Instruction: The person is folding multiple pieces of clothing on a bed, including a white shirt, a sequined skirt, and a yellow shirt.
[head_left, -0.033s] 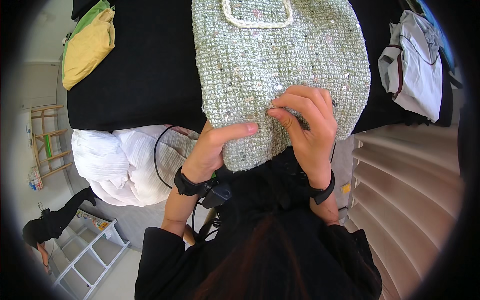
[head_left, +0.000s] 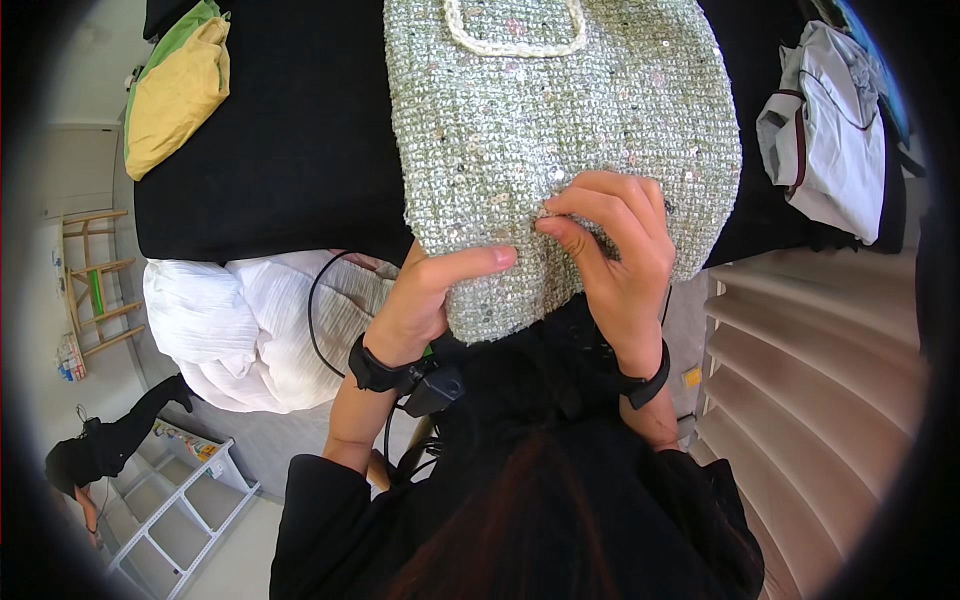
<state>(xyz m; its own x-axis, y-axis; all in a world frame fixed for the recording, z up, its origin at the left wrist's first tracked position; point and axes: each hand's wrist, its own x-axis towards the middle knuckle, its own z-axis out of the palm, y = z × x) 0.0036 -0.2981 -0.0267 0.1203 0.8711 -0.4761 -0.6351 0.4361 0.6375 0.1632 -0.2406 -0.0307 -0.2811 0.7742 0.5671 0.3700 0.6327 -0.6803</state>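
Head view: right hand (head_left: 618, 262) fingers (head_left: 572, 204) pinched shut on sequin garment (head_left: 520, 120).

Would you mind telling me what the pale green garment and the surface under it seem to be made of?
The pale green garment looks like a coarse knit or tweed with sequins: nubby texture, small glinting specks. The black surface beneath appears to be matte cloth, showing no shine; its exact fabric is unclear.

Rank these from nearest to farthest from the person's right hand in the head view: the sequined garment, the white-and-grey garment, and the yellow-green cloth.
From the right hand:
1. Sequined garment: pinched in its fingers, centre of the black surface.
2. White-and-grey garment: upper right, at the surface's right edge.
3. Yellow-green cloth: far upper left corner.
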